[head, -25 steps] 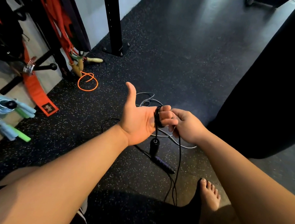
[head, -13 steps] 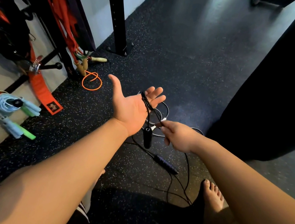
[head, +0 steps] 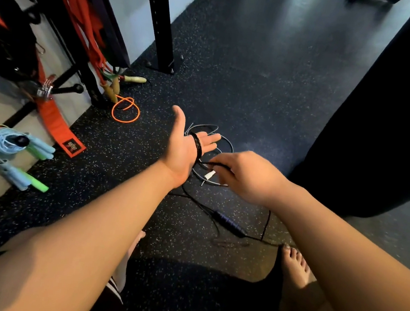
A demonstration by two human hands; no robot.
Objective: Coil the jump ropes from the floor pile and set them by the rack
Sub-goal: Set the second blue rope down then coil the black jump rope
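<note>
Left of the black rope (head: 196,146), coiled blue and green ropes (head: 16,150) lie by the rack (head: 161,20). The left hand (head: 186,148) is spread flat, palm up, black rope wound around it. The right hand (head: 244,174), just right, pinches the rope's trailing strand. Its handle (head: 229,224) lies on the floor below.

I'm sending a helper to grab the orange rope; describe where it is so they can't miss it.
Find the black upright post of the rack by the wall. Just nearer the camera, on the speckled floor, lies the orange rope in a small loop beside wooden handles. It is the only bright orange cord there.
</note>
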